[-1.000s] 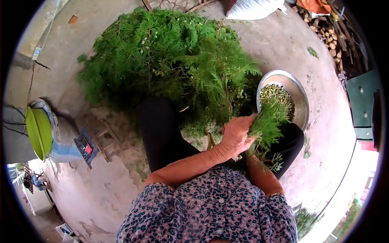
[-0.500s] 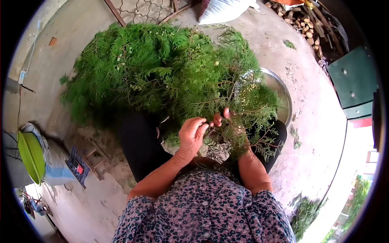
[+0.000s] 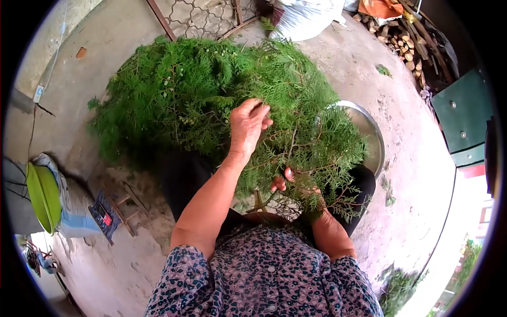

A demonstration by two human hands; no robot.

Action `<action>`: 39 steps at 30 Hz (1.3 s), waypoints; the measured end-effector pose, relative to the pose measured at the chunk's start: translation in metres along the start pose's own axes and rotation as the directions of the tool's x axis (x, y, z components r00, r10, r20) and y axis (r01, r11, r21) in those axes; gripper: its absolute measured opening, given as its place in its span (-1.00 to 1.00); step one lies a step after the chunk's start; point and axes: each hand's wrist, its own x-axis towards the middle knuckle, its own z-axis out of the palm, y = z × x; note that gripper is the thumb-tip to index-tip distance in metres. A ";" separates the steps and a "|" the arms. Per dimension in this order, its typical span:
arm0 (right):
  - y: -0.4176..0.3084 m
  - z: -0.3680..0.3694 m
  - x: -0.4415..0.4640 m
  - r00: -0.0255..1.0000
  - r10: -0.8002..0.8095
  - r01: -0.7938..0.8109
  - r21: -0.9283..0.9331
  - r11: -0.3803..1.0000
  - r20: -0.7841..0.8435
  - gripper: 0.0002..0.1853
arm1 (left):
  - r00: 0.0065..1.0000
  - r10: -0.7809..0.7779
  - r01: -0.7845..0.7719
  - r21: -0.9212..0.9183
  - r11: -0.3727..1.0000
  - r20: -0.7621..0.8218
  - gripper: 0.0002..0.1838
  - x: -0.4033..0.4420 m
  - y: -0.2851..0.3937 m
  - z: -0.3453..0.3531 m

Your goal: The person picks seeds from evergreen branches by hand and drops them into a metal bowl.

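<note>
A big heap of green conifer branches (image 3: 158,100) lies on the floor before my knees. My right hand (image 3: 288,182) is closed around a conifer branch (image 3: 293,137) whose stem runs up from my lap; its sprays hide much of that hand and wrist. My left hand (image 3: 247,124) is over the foliage, its fingers curled together against the sprays. What lies between those fingertips is too small to make out. To the right, a round metal basin (image 3: 381,134) is partly covered by the branch.
Behind the heap stand a white sack (image 3: 309,18) and a metal grille (image 3: 206,18). Stacked firewood (image 3: 409,50) and a green cabinet (image 3: 458,111) are on the right. At left are a lime-green plastic basin (image 3: 42,198) and a small wooden stool (image 3: 124,203).
My left hand has moved up and away from my right hand, to the upper part of the branch. My right hand stays low on the branch. The view has shifted slightly.
</note>
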 end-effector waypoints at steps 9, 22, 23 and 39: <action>0.029 -0.038 0.009 0.958 0.245 -0.244 -0.023 0.969 0.149 -0.52 | 0.988 0.113 -0.109 0.041 0.993 -0.103 -0.94 0.015 0.013 -0.034; 0.029 -0.025 0.007 0.909 0.310 -0.383 0.268 0.884 0.278 -0.56 | 0.960 -0.263 0.197 -0.431 0.881 -0.099 -0.83 0.026 0.027 -0.055; 0.024 -0.018 0.006 0.911 0.308 -0.379 0.261 0.888 0.274 -0.57 | 0.945 -0.295 0.228 -0.359 0.905 -0.143 -0.83 0.021 0.019 -0.052; 0.017 -0.002 0.009 0.874 0.442 -0.445 -0.035 0.895 0.202 -0.61 | 0.930 -0.249 0.336 -0.353 0.873 0.269 -0.57 0.003 -0.006 -0.059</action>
